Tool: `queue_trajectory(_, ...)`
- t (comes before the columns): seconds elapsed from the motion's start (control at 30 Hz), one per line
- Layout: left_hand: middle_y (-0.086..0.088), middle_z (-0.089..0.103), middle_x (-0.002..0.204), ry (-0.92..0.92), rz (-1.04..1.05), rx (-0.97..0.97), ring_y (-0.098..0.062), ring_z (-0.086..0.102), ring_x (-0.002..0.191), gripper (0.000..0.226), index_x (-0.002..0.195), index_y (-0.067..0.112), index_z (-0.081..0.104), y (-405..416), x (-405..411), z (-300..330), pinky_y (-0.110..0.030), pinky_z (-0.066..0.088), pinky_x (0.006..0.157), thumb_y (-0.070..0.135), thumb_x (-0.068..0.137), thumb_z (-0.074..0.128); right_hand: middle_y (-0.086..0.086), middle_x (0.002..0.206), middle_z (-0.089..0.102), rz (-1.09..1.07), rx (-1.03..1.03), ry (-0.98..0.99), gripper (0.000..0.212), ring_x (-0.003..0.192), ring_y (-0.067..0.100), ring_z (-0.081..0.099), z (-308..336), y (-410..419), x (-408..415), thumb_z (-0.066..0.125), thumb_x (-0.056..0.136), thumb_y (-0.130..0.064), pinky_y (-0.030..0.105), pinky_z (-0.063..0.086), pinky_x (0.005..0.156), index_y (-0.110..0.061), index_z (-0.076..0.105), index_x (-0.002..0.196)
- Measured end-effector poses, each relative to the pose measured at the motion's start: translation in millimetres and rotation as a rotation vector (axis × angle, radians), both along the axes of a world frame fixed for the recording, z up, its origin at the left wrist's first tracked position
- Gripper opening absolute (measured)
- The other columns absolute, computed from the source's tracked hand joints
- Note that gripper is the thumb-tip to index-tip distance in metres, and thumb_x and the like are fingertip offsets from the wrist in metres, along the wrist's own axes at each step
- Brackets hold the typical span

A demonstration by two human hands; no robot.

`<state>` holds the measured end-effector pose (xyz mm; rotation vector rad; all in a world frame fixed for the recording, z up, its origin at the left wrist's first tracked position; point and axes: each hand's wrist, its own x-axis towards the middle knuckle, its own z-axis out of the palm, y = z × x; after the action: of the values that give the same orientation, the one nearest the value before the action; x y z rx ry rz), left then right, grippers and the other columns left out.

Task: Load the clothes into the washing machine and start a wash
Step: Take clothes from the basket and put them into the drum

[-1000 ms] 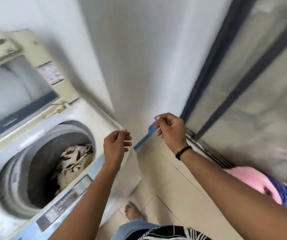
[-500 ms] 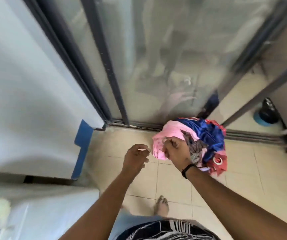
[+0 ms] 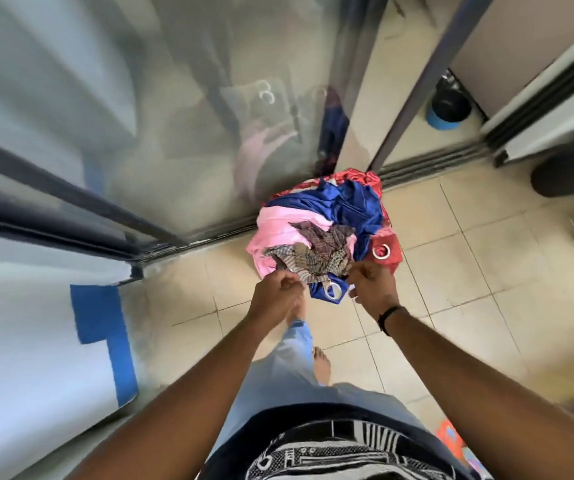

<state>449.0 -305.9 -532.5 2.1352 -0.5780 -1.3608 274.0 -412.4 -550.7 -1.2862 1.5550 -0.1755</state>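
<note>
You are looking down at a pile of clothes [image 3: 327, 233] heaped on the tiled floor [image 3: 458, 271], right against the bottom track of the glass sliding door [image 3: 181, 133] on the far side. The pile shows pink cloth on the left, blue cloth with metal eyelets across the middle, red at the far and right edges, and a striped grey-brown garment [image 3: 316, 252] lying on top. Your left hand [image 3: 276, 296] is curled at the near left edge of the heap, its fingers closed on the striped garment. Your right hand [image 3: 373, 287] (black band at the wrist) is curled at the near right edge, where it meets the blue cloth; what exactly it grips you cannot tell. A blue-based dark container [image 3: 446, 110] stands far right, beyond the door track.
</note>
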Motion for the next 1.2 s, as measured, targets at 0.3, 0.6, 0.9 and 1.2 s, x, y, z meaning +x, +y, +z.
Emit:
queue_trajectory(0.3, -0.003, 0.075, 0.092, -0.139, -0.266, 0.140, -0.024, 0.070, 0.087, 0.016, 0.094, 0.017, 0.073, -101.1, 39.0, -78.5, -0.031, 0.052, 0.076, 0.028, 0.083, 0.071, 0.007, 0.082, 0.071, -0.083, 0.093, 0.107, 0.011, 0.082, 0.035, 0.071, -56.5, -71.5, 10.4, 0.058, 0.088, -0.018, 0.050, 0.058, 0.077, -0.019, 0.068, 0.083)
queue_trajectory(0.6, -0.010, 0.068, 0.116, -0.271, -0.371, 0.195, -0.027, 0.064, 0.106, 0.034, 0.115, 0.012, 0.067, -173.5, 50.4, -170.3, -0.026, 0.045, 0.081, 0.025, 0.084, 0.071, 0.009, 0.102, 0.070, 0.032, 0.163, 0.231, 0.025, 0.100, 0.032, 0.066, -164.1, -126.7, 19.7, 0.058, 0.086, -0.019, 0.038, 0.053, 0.084, -0.012, 0.068, 0.107)
queue_trajectory(0.9, -0.012, 0.046, 0.129, -0.618, -0.492, 0.285, -0.032, 0.051, 0.118, 0.047, 0.127, 0.019, 0.057, -203.6, 46.6, -256.3, -0.045, 0.052, 0.089, 0.029, 0.084, 0.075, 0.008, 0.131, 0.056, 0.502, 0.024, 0.413, 0.055, 0.114, 0.030, 0.059, -266.1, -192.4, 27.4, 0.058, 0.086, -0.016, 0.044, 0.053, 0.093, -0.024, 0.046, 0.139)
queue_trajectory(1.2, -0.010, 0.066, 0.113, -0.735, -0.493, 0.137, -0.028, 0.057, 0.105, 0.034, 0.123, 0.021, 0.068, -191.1, 43.8, -268.9, -0.036, 0.046, 0.082, 0.033, 0.095, 0.054, 0.012, 0.117, 0.065, 0.585, 0.063, 0.570, 0.037, 0.107, 0.034, 0.064, -302.1, -200.7, 41.8, 0.056, 0.088, -0.011, 0.042, 0.053, 0.094, -0.023, 0.060, 0.122)
